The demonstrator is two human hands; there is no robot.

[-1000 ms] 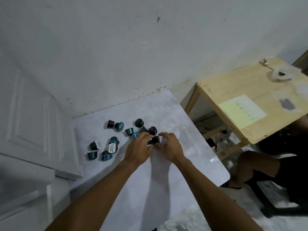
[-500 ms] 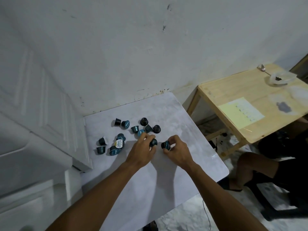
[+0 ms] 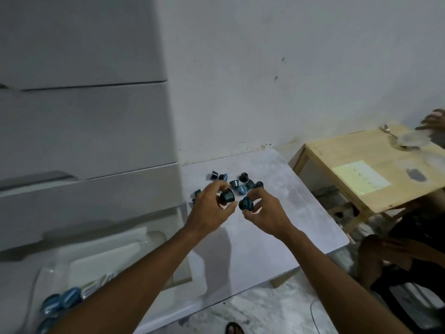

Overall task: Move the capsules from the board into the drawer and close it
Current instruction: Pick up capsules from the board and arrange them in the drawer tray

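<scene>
Above the pale board (image 3: 265,225), beside the open drawer (image 3: 79,268) at near left, the left hand (image 3: 212,208) and right hand (image 3: 262,213) each pinched one capsule (image 3: 227,195) by its sides; small, probably light, rigid and slick, with more capsules (image 3: 234,183) lying beyond.

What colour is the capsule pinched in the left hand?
Dark, near-black with a teal tinge: the capsule in the left hand, seen in the head view, the only one.

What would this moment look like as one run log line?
left hand: holds capsule | right hand: holds second capsule | board: capsules remain | drawer: open
</scene>
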